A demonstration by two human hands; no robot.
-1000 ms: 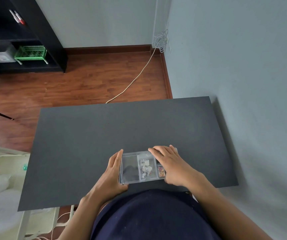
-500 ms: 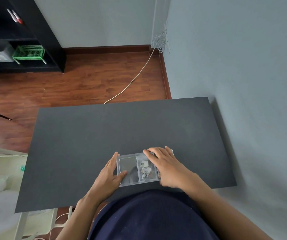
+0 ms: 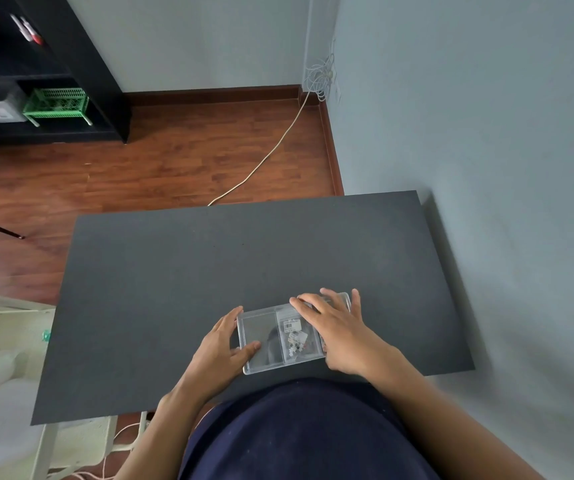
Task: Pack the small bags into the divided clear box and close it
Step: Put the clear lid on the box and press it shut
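Since one second ago our left hand [image 3: 221,351] has changed its hold: before, its fingers lay along the left end of the clear box [image 3: 283,339], and now the thumb comes over the near left corner onto the lid, while the fingers stay against that end. Our right hand [image 3: 334,327] has moved a little to the left and lies flat, spread over the right part of the lid, pressing down and not clenched around anything.

From the head view — the only one we have — the box sits on the black table [image 3: 209,271], close to the near edge and just in front of our body. Through the lid we see a small bag with a white label [image 3: 292,332] in the middle compartment; the left compartment looks dark, and we cannot tell what is in it. The right compartment is hidden under the hand.

We judge that packing is finished and the lid is being pressed shut — whether it has clicked, we cannot see.
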